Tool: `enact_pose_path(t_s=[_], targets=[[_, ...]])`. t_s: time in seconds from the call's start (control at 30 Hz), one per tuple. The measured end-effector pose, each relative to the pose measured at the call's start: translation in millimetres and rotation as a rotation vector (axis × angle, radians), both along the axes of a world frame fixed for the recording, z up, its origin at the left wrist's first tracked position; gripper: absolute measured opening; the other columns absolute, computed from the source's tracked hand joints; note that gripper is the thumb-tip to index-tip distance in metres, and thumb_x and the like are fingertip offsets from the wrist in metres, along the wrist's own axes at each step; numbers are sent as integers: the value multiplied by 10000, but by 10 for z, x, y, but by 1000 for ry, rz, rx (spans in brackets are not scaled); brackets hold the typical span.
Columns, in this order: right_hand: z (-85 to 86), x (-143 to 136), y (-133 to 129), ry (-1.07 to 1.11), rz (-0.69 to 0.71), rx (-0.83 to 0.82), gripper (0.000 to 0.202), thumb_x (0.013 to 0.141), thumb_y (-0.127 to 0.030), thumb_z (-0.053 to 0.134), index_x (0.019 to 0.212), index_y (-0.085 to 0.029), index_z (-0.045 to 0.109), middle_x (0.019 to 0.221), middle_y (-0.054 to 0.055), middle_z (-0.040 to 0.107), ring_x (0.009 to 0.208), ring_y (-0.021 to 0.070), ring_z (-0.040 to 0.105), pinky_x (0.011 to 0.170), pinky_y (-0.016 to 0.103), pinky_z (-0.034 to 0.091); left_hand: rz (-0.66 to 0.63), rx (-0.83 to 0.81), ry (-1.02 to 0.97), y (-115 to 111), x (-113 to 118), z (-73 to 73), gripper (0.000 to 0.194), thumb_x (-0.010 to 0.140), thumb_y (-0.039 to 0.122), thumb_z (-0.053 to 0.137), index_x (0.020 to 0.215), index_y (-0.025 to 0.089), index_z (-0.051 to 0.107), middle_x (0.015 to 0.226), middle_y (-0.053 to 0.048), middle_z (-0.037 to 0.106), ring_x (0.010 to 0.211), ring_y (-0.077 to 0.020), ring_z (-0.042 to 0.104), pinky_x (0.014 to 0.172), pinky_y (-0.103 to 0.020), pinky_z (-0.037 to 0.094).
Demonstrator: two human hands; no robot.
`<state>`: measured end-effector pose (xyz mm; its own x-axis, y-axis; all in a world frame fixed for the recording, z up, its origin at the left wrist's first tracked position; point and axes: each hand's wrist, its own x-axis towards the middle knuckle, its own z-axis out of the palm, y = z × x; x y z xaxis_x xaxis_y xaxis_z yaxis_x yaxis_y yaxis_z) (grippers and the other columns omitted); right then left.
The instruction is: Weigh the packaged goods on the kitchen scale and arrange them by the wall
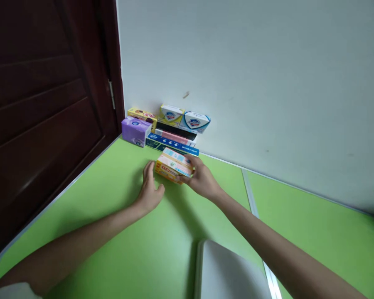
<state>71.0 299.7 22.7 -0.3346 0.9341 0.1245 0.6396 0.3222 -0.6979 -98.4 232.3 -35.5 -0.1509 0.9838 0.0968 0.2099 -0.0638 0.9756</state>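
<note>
My right hand (199,176) grips the right end of an orange and white box (173,165), thumb in front and fingers behind. Just left of that box is my left hand (149,191), its thumb and fingers apart and nothing between them. Behind the held box lies a long blue box (171,143), with a pink and black box (176,135) behind it. A purple tissue pack (135,131) stands at the left, in front of a yellow box (143,116). Two soap boxes, one yellow and white (170,115), one blue and white (195,121), sit at the back against the wall.
The green table (137,249) meets a pale wall (252,83) at the back. A dark red wooden door (40,104) rises along the left edge. A light grey rounded object (230,274) lies at the near edge. A metal strip (251,193) crosses the table on the right.
</note>
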Motion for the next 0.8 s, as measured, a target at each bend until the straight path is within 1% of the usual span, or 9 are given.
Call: enact_pose_path(t_s=[0.07, 0.17, 0.23, 0.33, 0.47, 0.6, 0.67, 0.73, 0.8], targets=[[-82, -186, 269, -17, 40, 28, 686, 646, -277, 735, 1274, -152, 491, 1219, 157, 548, 1118, 329, 564, 995, 513, 437, 7, -32, 21, 123, -48, -75, 901, 718, 57, 516, 1486, 262, 93, 1590, -131, 108, 1477, -258, 128, 1145, -495, 282], [-157, -402, 566, -21, 81, 63, 700, 643, -266, 741, 1289, -153, 497, 1241, 164, 538, 1146, 338, 549, 1022, 515, 416, 4, -56, 35, 320, -104, -116, 959, 705, 50, 524, 1502, 247, 30, 1606, -142, 30, 1489, -271, 53, 1157, -512, 249], [-193, -515, 703, -24, 100, 82, 704, 661, -262, 730, 1308, -127, 488, 1260, 183, 526, 1163, 342, 540, 1025, 510, 418, 24, -44, 37, 456, -124, -127, 970, 692, 33, 528, 1506, 209, 30, 1608, -159, -31, 1490, -272, 17, 1163, -487, 247], [-241, -636, 820, -34, 130, 126, 691, 707, -249, 700, 1342, -112, 467, 1307, 203, 494, 1211, 347, 501, 1034, 509, 413, 67, -45, 47, 625, -124, -152, 1016, 660, 5, 548, 1508, 164, 11, 1603, -174, -107, 1487, -270, -52, 1176, -449, 224], [-290, -696, 854, -55, 172, 208, 618, 743, -189, 664, 1339, -189, 498, 1391, 157, 441, 1319, 342, 375, 1106, 525, 321, 89, -55, 62, 716, -100, -213, 1089, 632, -14, 574, 1512, 198, -32, 1598, -150, -173, 1478, -263, -109, 1186, -444, 186], [-307, -725, 832, -86, 171, 236, 607, 773, -168, 645, 1354, -223, 478, 1396, 139, 446, 1323, 334, 368, 1113, 536, 313, 77, -46, 86, 728, -107, -248, 1146, 615, -11, 600, 1509, 267, -61, 1604, -110, -175, 1482, -272, -81, 1181, -469, 196], [-283, -760, 808, -110, 156, 236, 609, 778, -156, 643, 1358, -210, 466, 1406, 149, 442, 1341, 340, 351, 1113, 539, 316, 80, -73, 122, 734, -129, -221, 1157, 612, -11, 608, 1506, 275, -67, 1607, -116, -158, 1482, -280, -70, 1175, -474, 215], [-219, -787, 759, -136, 135, 226, 630, 763, -137, 661, 1357, -187, 461, 1426, 168, 427, 1368, 354, 319, 1117, 552, 303, 84, -104, 164, 723, -154, -154, 1129, 624, -6, 605, 1507, 260, -47, 1609, -135, -123, 1483, -297, -46, 1166, -482, 241], [-118, -759, 656, -157, 112, 204, 647, 749, -135, 681, 1356, -144, 456, 1445, 204, 401, 1378, 377, 308, 1109, 572, 300, 72, -123, 210, 658, -170, -52, 1046, 647, 11, 590, 1507, 233, 36, 1611, -149, -61, 1484, -318, 0, 1166, -500, 236]])
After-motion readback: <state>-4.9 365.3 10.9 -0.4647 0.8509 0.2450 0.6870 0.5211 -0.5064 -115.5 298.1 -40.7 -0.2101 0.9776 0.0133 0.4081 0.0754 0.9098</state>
